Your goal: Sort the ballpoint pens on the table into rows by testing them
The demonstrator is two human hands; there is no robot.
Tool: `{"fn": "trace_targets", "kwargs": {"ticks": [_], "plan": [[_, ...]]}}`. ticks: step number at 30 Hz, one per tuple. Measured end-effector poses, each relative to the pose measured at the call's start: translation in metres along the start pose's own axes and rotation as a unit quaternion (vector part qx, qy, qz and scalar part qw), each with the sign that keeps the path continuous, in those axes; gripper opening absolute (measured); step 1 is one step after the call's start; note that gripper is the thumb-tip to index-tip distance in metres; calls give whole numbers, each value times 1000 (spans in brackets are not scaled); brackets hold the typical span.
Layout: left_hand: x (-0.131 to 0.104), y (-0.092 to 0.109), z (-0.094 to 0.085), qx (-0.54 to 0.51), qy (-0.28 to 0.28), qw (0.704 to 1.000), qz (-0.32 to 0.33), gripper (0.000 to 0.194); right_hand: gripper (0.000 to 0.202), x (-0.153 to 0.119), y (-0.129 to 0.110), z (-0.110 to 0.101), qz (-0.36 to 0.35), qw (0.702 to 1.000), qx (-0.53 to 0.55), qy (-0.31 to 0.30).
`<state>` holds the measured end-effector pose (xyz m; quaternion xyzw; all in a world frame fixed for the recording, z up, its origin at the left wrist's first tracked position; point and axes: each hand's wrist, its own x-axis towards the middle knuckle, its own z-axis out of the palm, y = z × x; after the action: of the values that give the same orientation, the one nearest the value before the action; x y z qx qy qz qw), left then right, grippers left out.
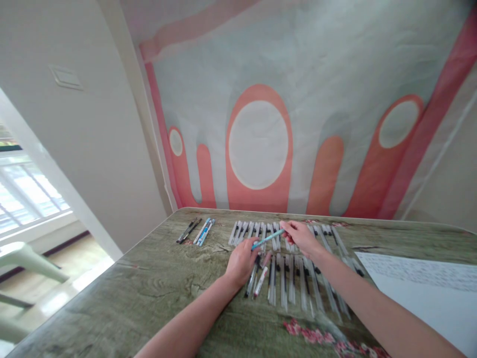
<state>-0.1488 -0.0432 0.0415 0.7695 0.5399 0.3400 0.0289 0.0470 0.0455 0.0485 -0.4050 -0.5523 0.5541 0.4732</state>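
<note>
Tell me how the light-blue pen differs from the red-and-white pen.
The light-blue pen is held in the left hand and right hand; the red-and-white pen lies on the table. The light-blue pen looks mostly one colour, the red-and-white pen two. Both are slender.

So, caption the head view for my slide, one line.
Both hands, left and right, hold a light-blue pen above rows of clear pens on a wood-patterned table.

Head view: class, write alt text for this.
A person's left hand and right hand hold a light-blue pen over two rows of pens on a wood-patterned table; a sheet of paper lies at right.
</note>
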Motion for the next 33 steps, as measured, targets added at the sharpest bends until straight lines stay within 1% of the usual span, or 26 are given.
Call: {"fn": "trace_targets", "kwargs": {"ticks": [4, 6, 8, 11, 14, 17, 22, 27, 33], "plan": [[0, 2, -1, 32, 0, 999, 26, 27, 37, -3, 0, 3, 53, 998, -1, -21], [0, 4, -2, 41, 7, 999, 36, 28, 43, -4, 1, 4, 81, 996, -35, -28], [0, 5, -3, 45, 13, 998, 42, 28, 50, -5, 2, 3, 91, 992, -76, -39], [-1, 7, -5, 43, 19, 998, 42, 28, 53, -4, 4, 2, 69, 991, -105, -48], [-1, 6, -5, 45, 25, 997, 57, 29, 51, -3, 5, 1, 38, 994, -90, -50], [-1, 3, -4, 57, 33, 995, 69, 28, 50, -3, 5, 3, 26, 995, -79, -45], [1, -4, -3, 47, 15, 997, 58, 28, 49, -3, 5, 5, 8, 995, -99, -33], [2, -7, -2, -6, 12, 999, 37, 29, 50, -6, 1, 5, -27, 989, -140, -27], [4, -4, -4, -125, -12, 992, -15, 32, 52, -8, -7, 3, -99, 974, -204, -27]]}}
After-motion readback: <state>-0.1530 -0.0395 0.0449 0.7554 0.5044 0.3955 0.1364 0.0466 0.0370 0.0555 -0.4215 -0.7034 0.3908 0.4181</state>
